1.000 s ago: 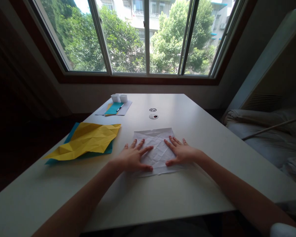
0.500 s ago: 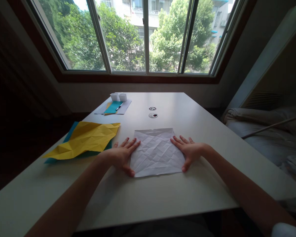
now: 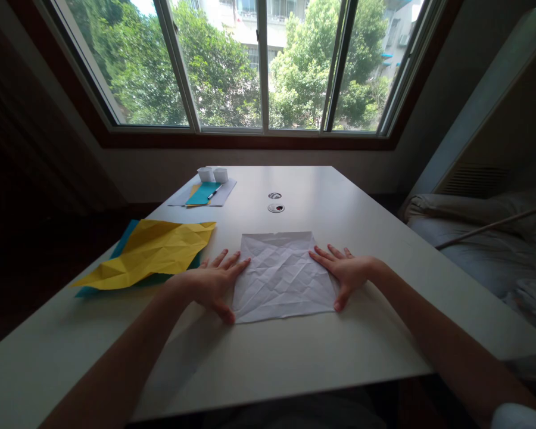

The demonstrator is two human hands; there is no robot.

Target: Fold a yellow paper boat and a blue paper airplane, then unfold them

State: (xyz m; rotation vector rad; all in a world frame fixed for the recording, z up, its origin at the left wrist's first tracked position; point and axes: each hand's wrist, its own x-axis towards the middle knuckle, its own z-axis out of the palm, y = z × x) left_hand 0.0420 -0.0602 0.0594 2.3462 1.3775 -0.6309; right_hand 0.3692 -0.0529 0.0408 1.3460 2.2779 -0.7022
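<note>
A creased sheet of white paper (image 3: 286, 277) lies flat on the table in front of me. My left hand (image 3: 217, 283) is open with fingers spread, its fingertips and thumb at the sheet's left edge. On the opposite side my right hand (image 3: 346, 274), also open and spread, touches the right edge with fingertips and thumb. Neither hand grips anything. Beside my left hand is a crumpled yellow sheet (image 3: 156, 250), lying over a teal sheet (image 3: 89, 291) that shows only along its borders.
The white table (image 3: 268, 363) reaches toward the window. At its far left are two small white containers (image 3: 220, 175), a blue sheet (image 3: 202, 193) and a pen (image 3: 214, 192) on more paper. Two round discs (image 3: 276, 208) sit mid-table. A cushioned seat (image 3: 455, 238) stands at right.
My left hand has slid slightly left and outward along the paper's edge, its thumb now at the near left corner. The right thumb has shifted a little right. Both hands stay open.
</note>
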